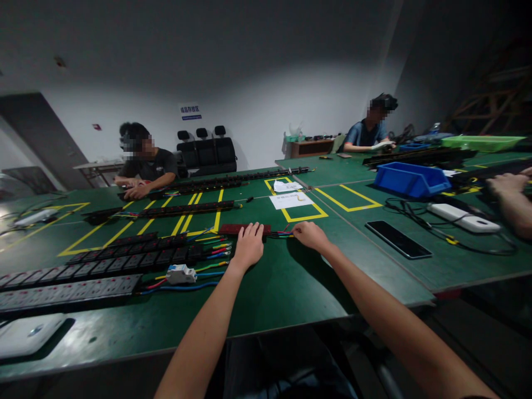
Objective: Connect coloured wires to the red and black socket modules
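Resting with straight fingers, in the head view the left hand (250,246) lies on one dark red strip (229,229), inside the tabletop (270,299) near edge; the right hand (312,236) has narrow grip, pinching coloured wires (282,235). Beyond the right edge are one phone (398,239) and one blue bin (409,180), its inside hidden.

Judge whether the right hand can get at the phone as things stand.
Likely yes: nothing shows standing between the right hand and the phone, which lies uncovered on the table. It seems to pinch wires, so would probably have to release them first.
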A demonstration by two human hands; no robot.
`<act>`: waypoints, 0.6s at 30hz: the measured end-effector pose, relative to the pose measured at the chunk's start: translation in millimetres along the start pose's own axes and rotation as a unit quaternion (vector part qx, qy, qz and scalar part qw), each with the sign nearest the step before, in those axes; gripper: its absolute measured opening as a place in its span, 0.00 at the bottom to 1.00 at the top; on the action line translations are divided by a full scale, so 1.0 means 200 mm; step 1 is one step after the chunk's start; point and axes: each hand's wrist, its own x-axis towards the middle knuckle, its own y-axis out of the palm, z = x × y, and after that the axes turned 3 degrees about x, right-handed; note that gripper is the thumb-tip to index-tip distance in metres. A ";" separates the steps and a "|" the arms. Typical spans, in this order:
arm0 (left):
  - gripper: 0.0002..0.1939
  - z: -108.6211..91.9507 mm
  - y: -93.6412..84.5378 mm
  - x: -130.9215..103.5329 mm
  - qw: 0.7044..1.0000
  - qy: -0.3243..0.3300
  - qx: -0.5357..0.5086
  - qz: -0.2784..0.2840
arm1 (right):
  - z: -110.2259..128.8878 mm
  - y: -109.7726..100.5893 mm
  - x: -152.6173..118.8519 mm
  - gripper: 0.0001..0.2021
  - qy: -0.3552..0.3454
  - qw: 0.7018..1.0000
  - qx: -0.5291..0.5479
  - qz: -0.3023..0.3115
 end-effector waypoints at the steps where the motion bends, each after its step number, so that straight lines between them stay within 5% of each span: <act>1: 0.30 0.00 0.00 0.00 1.000 0.000 0.000 0.000 | 0.00 0.00 0.00 0.16 0.001 1.000 0.000 0.000; 18: 0.31 0.00 0.01 0.00 1.000 -0.002 0.002 0.005 | 0.00 0.00 0.00 0.16 -0.001 1.000 -0.004 0.000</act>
